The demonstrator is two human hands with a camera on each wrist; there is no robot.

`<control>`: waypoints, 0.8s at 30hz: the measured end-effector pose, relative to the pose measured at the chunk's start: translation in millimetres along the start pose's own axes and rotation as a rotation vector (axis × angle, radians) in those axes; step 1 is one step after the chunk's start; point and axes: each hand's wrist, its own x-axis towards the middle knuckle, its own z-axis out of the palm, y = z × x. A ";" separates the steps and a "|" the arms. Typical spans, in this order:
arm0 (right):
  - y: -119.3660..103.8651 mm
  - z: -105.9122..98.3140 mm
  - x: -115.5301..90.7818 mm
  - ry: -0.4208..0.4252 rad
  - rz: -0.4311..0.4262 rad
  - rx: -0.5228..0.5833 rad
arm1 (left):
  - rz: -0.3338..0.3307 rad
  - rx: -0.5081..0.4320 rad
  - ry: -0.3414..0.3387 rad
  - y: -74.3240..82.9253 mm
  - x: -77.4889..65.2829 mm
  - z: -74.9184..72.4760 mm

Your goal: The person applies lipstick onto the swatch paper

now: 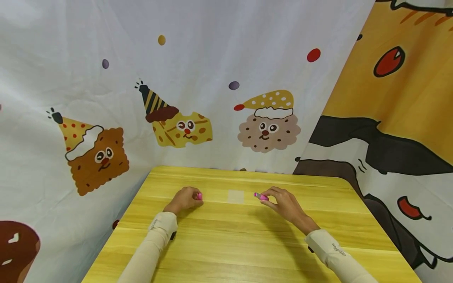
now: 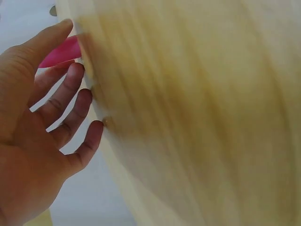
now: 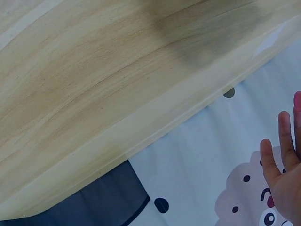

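On the left of the table my left hand [image 1: 185,199] pinches a small pink cap-like piece [image 1: 199,196] between thumb and fingertips. In the left wrist view this smooth pink piece [image 2: 61,52] shows between thumb and index finger, the other fingers loosely bent at the tabletop. My right hand [image 1: 283,202] holds a short pink tube [image 1: 262,196] above the table, lipstick-like, with a grey band and a bright pink tip pointing left. Only a bit of pink [image 3: 297,100] appears by the fingers at the right wrist view's edge. The two pink pieces are apart.
A pale square patch [image 1: 236,196] lies on the yellow wood-grain table [image 1: 226,243] between the hands. Behind the table's far edge hangs a white curtain [image 1: 198,67] with cartoon snacks; a yellow and black printed part [image 1: 396,98] is at the right.
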 end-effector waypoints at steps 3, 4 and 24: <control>-1.2 -0.9 -0.7 -0.014 0.031 0.009 | -0.006 0.013 -0.003 2.6 -1.2 -6.1; -2.0 -1.6 -0.9 -0.020 0.048 0.019 | -0.010 0.016 -0.003 4.0 -1.6 -8.7; -27.3 0.1 10.4 0.112 0.386 0.587 | 0.309 -0.088 0.145 115.4 1.0 -2.9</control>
